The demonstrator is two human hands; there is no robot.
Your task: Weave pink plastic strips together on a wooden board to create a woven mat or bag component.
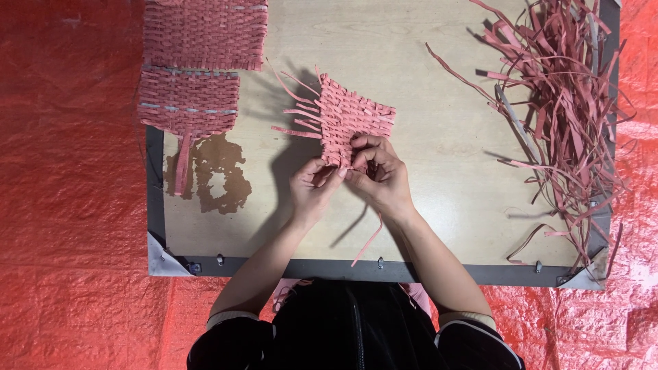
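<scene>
A small woven mat of pink strips (346,116) is held above the wooden board (425,171), its loose ends sticking out to the left. My left hand (312,188) pinches the mat's near edge from below. My right hand (380,175) grips the same edge beside it, fingers curled over the weave. A single long pink strip (370,240) hangs from under my right hand toward the board's front edge.
Two finished woven mats (202,34) (188,103) lie at the board's far left corner. A large heap of loose pink strips (569,103) fills the right side. A dark stain (219,175) marks the board at left. Red sheeting (68,205) surrounds the board.
</scene>
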